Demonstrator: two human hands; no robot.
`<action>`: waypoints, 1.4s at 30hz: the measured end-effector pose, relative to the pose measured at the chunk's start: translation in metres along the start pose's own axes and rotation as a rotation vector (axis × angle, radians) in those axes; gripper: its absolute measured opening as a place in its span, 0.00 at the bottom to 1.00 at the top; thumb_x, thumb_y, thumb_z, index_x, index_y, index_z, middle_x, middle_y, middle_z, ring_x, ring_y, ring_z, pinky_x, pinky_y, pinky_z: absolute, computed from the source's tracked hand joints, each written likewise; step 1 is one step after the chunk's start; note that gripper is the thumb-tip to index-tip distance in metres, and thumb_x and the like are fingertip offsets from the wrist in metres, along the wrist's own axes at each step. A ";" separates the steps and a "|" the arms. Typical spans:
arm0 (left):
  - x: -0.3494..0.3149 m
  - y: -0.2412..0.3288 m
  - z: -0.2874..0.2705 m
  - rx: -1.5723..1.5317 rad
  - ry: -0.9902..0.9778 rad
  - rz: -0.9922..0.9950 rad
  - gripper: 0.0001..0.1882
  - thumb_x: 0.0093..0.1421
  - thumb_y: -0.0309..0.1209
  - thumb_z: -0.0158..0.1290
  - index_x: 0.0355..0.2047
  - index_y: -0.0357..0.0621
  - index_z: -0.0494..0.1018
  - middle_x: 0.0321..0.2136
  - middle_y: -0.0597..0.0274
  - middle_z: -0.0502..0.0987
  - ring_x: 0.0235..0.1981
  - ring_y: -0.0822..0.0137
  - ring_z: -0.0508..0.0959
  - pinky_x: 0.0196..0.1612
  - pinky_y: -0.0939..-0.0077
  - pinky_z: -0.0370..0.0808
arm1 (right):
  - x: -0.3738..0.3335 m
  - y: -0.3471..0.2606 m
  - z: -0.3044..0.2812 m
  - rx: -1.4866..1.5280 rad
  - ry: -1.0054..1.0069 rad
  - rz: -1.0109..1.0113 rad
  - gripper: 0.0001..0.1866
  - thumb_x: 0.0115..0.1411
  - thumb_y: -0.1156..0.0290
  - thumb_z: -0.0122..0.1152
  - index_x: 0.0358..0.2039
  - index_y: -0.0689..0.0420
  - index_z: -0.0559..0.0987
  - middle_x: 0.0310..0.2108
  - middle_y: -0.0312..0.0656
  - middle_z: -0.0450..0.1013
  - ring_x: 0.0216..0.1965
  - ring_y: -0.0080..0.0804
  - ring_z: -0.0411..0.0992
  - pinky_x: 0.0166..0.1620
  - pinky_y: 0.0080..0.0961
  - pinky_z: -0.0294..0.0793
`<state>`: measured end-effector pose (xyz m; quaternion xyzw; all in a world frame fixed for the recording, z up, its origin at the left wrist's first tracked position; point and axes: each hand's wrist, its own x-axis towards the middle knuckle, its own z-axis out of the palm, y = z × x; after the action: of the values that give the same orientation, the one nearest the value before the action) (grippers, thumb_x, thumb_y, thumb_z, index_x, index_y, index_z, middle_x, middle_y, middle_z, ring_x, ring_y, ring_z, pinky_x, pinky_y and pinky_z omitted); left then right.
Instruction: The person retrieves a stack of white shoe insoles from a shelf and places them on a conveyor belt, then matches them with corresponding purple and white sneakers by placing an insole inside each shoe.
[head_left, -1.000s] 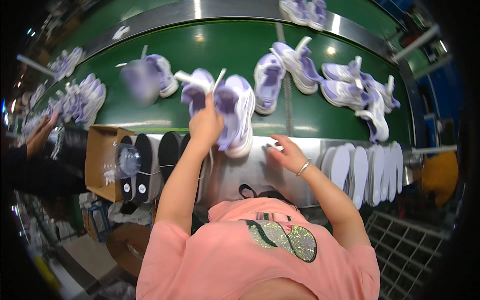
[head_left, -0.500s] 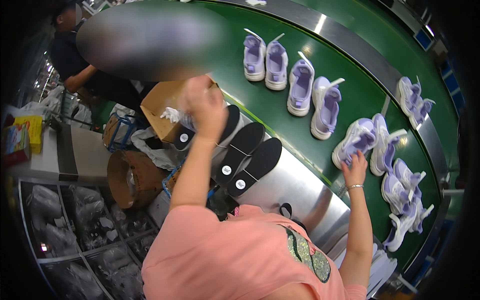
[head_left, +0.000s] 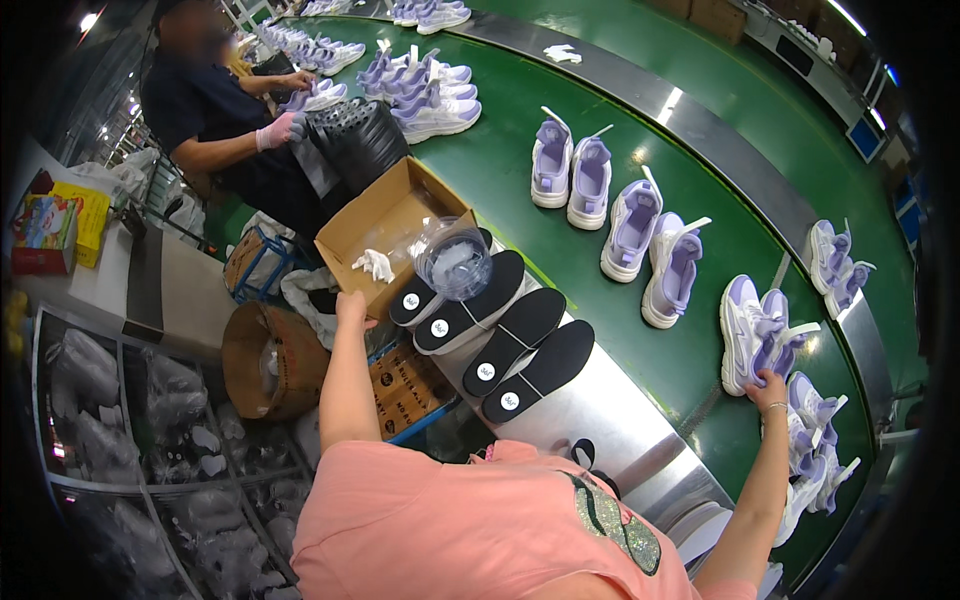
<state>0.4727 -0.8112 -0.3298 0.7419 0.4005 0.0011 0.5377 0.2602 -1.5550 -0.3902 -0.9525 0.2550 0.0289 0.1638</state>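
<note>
At the near corner of an open cardboard box (head_left: pixel 335 245), my left hand (head_left: pixel 355 308) is closed on its edge; some fingers are hidden. A crumpled white piece (head_left: pixel 374 265) lies in the box, and a clear round plastic tub (head_left: pixel 455 262) stands at its right side. On the green belt to the right, my right hand (head_left: pixel 766 388) pinches the collar of a white and lavender sneaker (head_left: pixel 782 352), whose mate (head_left: pixel 738 335) stands close beside it. Black insoles (head_left: pixel 540 372) with round white stickers lie on the metal ledge between my arms.
More sneakers (head_left: pixel 632 230) stand along the green belt (head_left: pixel 500 190). At the far left a co-worker (head_left: pixel 210 110) with a gloved hand handles sneakers by a black crate (head_left: pixel 360 150). A compartment rack (head_left: pixel 140 490) of plastic-wrapped pieces and a round brown carton (head_left: pixel 270 360) are at my left.
My left hand has come down from over the box to its near corner. My right hand stays at the sneaker pair, which now stands more evenly side by side. The view has shifted.
</note>
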 end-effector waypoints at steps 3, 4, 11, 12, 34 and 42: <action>0.010 -0.009 -0.014 0.000 -0.074 0.023 0.20 0.51 0.35 0.40 0.46 0.45 0.62 0.39 0.52 0.70 0.34 0.50 0.73 0.32 0.47 0.70 | -0.003 -0.033 -0.002 -0.084 -0.038 0.066 0.25 0.35 0.61 0.65 0.36 0.59 0.75 0.34 0.51 0.71 0.37 0.44 0.69 0.42 0.32 0.67; 0.013 -0.005 -0.013 -0.001 -0.125 0.032 0.21 0.51 0.35 0.41 0.46 0.45 0.62 0.38 0.52 0.70 0.33 0.50 0.73 0.31 0.47 0.70 | -0.006 -0.041 -0.006 0.011 -0.089 0.109 0.25 0.37 0.60 0.65 0.36 0.59 0.75 0.36 0.51 0.70 0.39 0.45 0.68 0.44 0.32 0.66; 0.068 -0.017 -0.022 0.005 -0.369 -0.090 0.26 0.51 0.47 0.45 0.49 0.52 0.60 0.45 0.55 0.66 0.43 0.52 0.68 0.38 0.52 0.69 | -0.083 -0.102 -0.046 0.103 -0.137 0.087 0.29 0.41 0.53 0.60 0.41 0.60 0.73 0.41 0.50 0.69 0.44 0.44 0.67 0.46 0.34 0.65; 0.071 -0.016 -0.020 0.008 -0.274 -0.130 0.26 0.51 0.47 0.46 0.49 0.51 0.60 0.45 0.57 0.66 0.41 0.52 0.69 0.38 0.53 0.68 | -0.102 -0.108 -0.046 0.099 -0.144 0.085 0.27 0.41 0.52 0.59 0.39 0.58 0.74 0.38 0.48 0.71 0.41 0.43 0.68 0.43 0.35 0.67; -0.386 -0.062 0.256 0.409 -1.363 1.246 0.16 0.51 0.34 0.51 0.36 0.36 0.66 0.31 0.47 0.72 0.35 0.51 0.71 0.37 0.66 0.67 | -0.340 -0.076 -0.009 -0.078 0.221 0.680 0.23 0.45 0.54 0.59 0.36 0.58 0.70 0.34 0.47 0.70 0.37 0.44 0.68 0.39 0.38 0.66; -0.379 -0.056 0.279 0.434 -1.489 0.661 0.16 0.54 0.38 0.49 0.34 0.36 0.73 0.27 0.59 0.75 0.28 0.70 0.72 0.32 0.78 0.68 | -0.345 -0.081 -0.038 0.172 0.606 0.586 0.15 0.44 0.63 0.60 0.29 0.59 0.71 0.31 0.43 0.69 0.34 0.43 0.68 0.39 0.33 0.65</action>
<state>0.3029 -1.2540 -0.3290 0.7149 -0.3052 -0.4080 0.4787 -0.0005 -1.3374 -0.2821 -0.7880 0.5531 -0.2283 0.1451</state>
